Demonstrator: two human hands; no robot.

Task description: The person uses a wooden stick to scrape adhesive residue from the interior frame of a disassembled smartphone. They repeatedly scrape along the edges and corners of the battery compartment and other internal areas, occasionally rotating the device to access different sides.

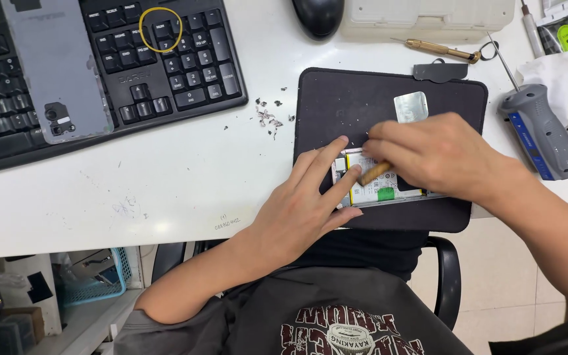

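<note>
White bench [165, 190] carried a black keyboard [165, 66] w/ a grey phone back cover [54, 66] lying on it, plus a dark work mat [363, 105] at the front edge. Opened phone [379, 187] lay on the mat's lower part, battery side up. Grey-handled screwdriver [540, 128] sat right of the mat. Left hand [304, 210] pressed flat on the phone's left end, fingers released. Right hand [438, 154] had fingers clenched on a small wooden-handled tool [373, 173], tip over the battery.
</note>
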